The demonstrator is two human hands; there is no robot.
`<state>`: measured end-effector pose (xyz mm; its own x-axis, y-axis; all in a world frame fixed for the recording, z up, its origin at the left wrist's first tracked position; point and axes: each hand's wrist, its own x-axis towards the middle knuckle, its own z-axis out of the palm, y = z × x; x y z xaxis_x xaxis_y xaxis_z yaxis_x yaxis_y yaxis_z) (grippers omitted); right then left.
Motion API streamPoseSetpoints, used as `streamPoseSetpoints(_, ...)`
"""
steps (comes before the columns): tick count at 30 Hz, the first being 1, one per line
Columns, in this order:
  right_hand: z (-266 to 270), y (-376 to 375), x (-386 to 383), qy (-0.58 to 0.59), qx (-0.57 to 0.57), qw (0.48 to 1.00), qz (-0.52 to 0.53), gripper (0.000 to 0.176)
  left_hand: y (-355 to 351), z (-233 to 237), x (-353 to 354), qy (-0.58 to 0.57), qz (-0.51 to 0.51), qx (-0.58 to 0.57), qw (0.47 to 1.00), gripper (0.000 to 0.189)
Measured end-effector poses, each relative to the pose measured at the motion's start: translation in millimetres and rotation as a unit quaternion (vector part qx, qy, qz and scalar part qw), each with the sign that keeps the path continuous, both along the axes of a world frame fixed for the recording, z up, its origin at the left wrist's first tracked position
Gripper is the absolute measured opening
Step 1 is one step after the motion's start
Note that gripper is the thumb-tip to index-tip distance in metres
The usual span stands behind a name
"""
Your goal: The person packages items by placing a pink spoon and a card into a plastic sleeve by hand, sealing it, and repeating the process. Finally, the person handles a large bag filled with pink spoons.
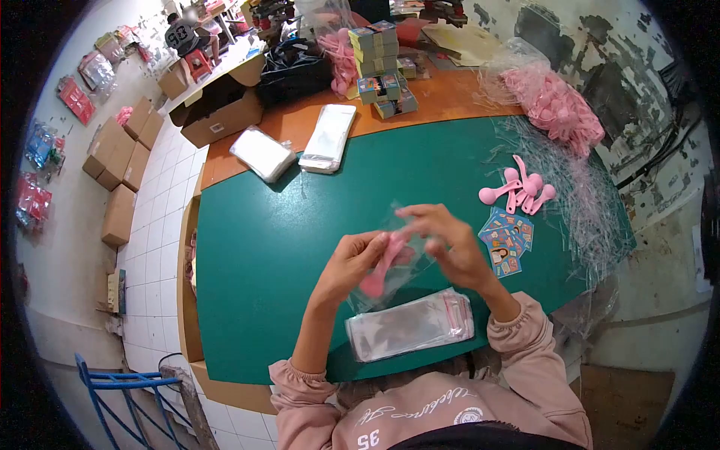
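A pink plastic spoon (373, 282) lies inside a clear plastic bag (365, 302), raised over the green table top. My left hand (355, 264) pinches the spoon's handle through the film. At the bag's upper end, my right hand (452, 244) is slightly blurred; its fingers reach over the film with the thumb held apart. Just below the hands is a stack of clear resealable bags (409, 326). To the right lie several loose pink spoons (531, 182), with fanned blue printed cards (504, 238) in front of them.
Two stacks of packaging (328, 139) lie at the back left, near an open cardboard box (221, 112). Bundled cards (377, 64) are piled at the back. A bag of pink spoons (555, 109) and crumpled clear plastic (592, 202) line the right edge. A person (184, 36) sits far off.
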<state>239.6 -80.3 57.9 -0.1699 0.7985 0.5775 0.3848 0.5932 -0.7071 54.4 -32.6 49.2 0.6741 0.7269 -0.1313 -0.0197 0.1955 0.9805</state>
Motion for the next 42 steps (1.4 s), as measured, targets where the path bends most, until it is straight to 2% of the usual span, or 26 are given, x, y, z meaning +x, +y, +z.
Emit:
streamPoseSetpoints(4,6.3,-28.5,5.6,0.001,-0.069,0.996,0.060,0.049,1.9,8.6,-8.0,0.043,-0.017,0.029,0.999,0.032)
streamPoseSetpoints(6,6.6,-47.2,36.9,-0.090,-0.167,0.965,-0.181,0.043,3.9,8.7,-14.9,-0.016,0.014,0.034,0.999,0.033)
streamPoseSetpoints(8,-17.9,-70.1,57.1,-0.211,-0.187,0.860,-0.425,0.039,7.6,8.6,-22.2,-0.022,0.031,0.031,0.999,0.032)
streamPoseSetpoints(9,-34.1,-78.7,64.5,-0.214,-0.187,0.859,-0.427,0.039,9.5,8.1,-23.8,-0.027,0.048,0.029,0.998,0.031)
streamPoseSetpoints(11,-58.8,-93.2,77.3,-0.294,-0.197,0.780,-0.517,0.038,10.9,4.4,-21.9,-0.038,0.052,0.020,0.998,0.030)
streamPoseSetpoints(12,-61.7,-96.0,86.0,-0.296,-0.199,0.779,-0.517,0.038,11.8,2.3,-21.3,-0.037,0.044,0.014,0.998,0.030)
streamPoseSetpoints(14,-63.8,-98.3,94.3,-0.138,-0.265,0.821,-0.486,0.031,10.7,-0.7,-22.5,-0.031,0.033,0.007,0.999,0.030)
streamPoseSetpoints(18,-44.2,-85.2,91.1,-0.133,-0.198,0.844,-0.481,0.032,11.9,2.3,-24.3,0.009,0.002,0.009,1.000,0.029)
streamPoseSetpoints(20,-16.2,-69.1,70.8,-0.050,-0.155,0.918,-0.362,0.026,10.6,2.0,-22.4,0.031,-0.014,0.015,0.999,0.029)
streamPoseSetpoints(21,-6.4,-61.1,59.1,-0.049,-0.156,0.919,-0.360,0.026,10.3,0.5,-20.0,0.019,-0.038,0.042,0.998,0.029)
streamPoseSetpoints(23,10.9,-45.5,37.5,0.102,-0.179,0.943,-0.263,0.020,9.2,0.5,-16.6,0.007,-0.060,0.074,0.995,0.030)
streamPoseSetpoints(27,33.3,-30.0,21.5,0.050,-0.165,0.970,-0.174,0.017,7.2,-2.5,-14.4,0.006,-0.070,0.063,0.996,0.030)
streamPoseSetpoints(29,44.2,-26.8,18.7,-0.071,-0.220,0.968,-0.094,0.014,7.9,-6.4,-13.5,-0.003,-0.067,0.059,0.996,0.031)
streamPoseSetpoints(31,44.9,-25.2,18.4,-0.095,-0.222,0.967,-0.085,0.015,8.2,-8.6,-12.0,-0.003,-0.067,0.051,0.996,0.030)
streamPoseSetpoints(33,42.3,-24.3,19.6,0.030,-0.206,0.964,-0.168,0.017,8.7,-8.5,-12.5,0.006,-0.061,0.053,0.997,0.029)
streamPoseSetpoints(34,41.1,-24.4,20.7,0.029,-0.206,0.964,-0.166,0.017,8.4,-8.2,-12.9,0.015,-0.055,0.053,0.997,0.029)
streamPoseSetpoints(37,40.5,-24.5,22.0,0.006,-0.205,0.972,-0.111,0.017,7.6,-1.5,-13.2,0.053,-0.057,0.102,0.992,0.028)
streamPoseSetpoints(39,43.8,-22.9,19.7,-0.086,-0.225,0.968,-0.072,0.017,8.0,-8.9,-11.8,0.064,-0.053,0.112,0.990,0.027)
streamPoseSetpoints(42,44.8,-20.1,20.1,-0.152,-0.207,0.966,-0.035,0.018,6.9,-8.8,-11.2,0.102,-0.068,0.129,0.984,0.027)
